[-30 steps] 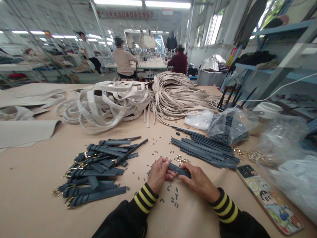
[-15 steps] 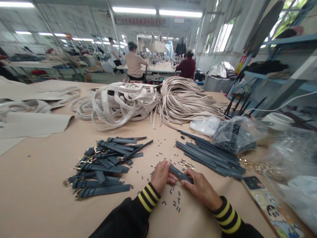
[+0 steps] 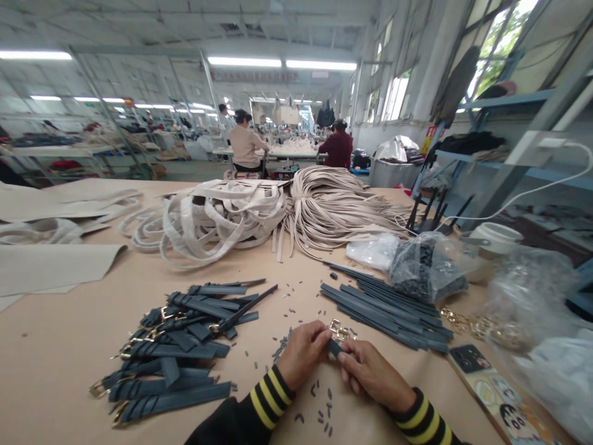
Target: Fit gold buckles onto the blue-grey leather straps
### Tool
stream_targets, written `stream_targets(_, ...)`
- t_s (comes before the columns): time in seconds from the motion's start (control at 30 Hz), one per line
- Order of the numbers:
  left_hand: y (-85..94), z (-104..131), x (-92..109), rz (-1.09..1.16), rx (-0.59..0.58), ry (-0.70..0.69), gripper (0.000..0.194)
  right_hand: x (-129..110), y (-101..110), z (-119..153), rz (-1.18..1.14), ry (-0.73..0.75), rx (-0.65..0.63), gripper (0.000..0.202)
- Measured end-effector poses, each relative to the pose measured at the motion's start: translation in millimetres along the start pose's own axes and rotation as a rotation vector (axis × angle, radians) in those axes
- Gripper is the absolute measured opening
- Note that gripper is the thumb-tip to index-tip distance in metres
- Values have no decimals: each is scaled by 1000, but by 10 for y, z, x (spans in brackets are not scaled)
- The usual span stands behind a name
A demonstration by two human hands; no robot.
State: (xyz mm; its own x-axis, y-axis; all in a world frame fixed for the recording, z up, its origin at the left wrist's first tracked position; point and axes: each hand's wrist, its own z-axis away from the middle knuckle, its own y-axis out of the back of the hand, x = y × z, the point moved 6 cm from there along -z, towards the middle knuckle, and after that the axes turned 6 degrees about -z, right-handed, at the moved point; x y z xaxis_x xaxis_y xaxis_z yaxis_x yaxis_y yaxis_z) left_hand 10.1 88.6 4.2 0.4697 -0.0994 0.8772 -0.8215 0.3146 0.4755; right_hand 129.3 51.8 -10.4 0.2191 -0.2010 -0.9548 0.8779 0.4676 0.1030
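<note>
A short dark blue-grey strap (image 3: 334, 348) runs between my two closed hands over the table. My left hand (image 3: 303, 353) pinches its far end with thumb and fingers. Around the nearer end, my right hand (image 3: 374, 372) is closed, covering much of the strap. Just beyond the fingertips lie loose gold buckles (image 3: 340, 329). Small dark pieces (image 3: 280, 347) are scattered beside my left hand, and a few more small dark strips (image 3: 324, 414) lie below my hands. Flat dark straps (image 3: 380, 312) are laid in a row to the right.
Buckled dark straps (image 3: 185, 346) are piled at left. Behind are looped beige straps (image 3: 222, 216) and a tied beige bundle (image 3: 333, 204). Plastic bags (image 3: 430, 266), gold rings (image 3: 477, 324) and a phone (image 3: 491, 389) lie at right. Two people (image 3: 246, 145) sit at a far table.
My hands have drawn closer together, and less of the strap shows between them. The view has tilted up, so the tabletop things appear lower.
</note>
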Motion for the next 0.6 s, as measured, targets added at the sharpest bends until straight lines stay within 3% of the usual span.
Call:
stream_targets(0.17,244,-720,324,-528,139,-296,25,100,43,-48,-152,-33,23,33)
stream_targets(0.27,159,-1203,296,-749,70,-335,26,71,35,-57,-147,-14,15,29)
stream_targets(0.37,57,-1501,200,-794,20,-328,20,-37,75,-34,-59,52,66,18)
stream_targets(0.47,41,-1556,162,-785,23,-314,13,-137,125,-5,32,106,113,13)
stream_targets(0.6,158,-1288,295,-710,76,-327,7,-162,223,-5,28,111,193,19)
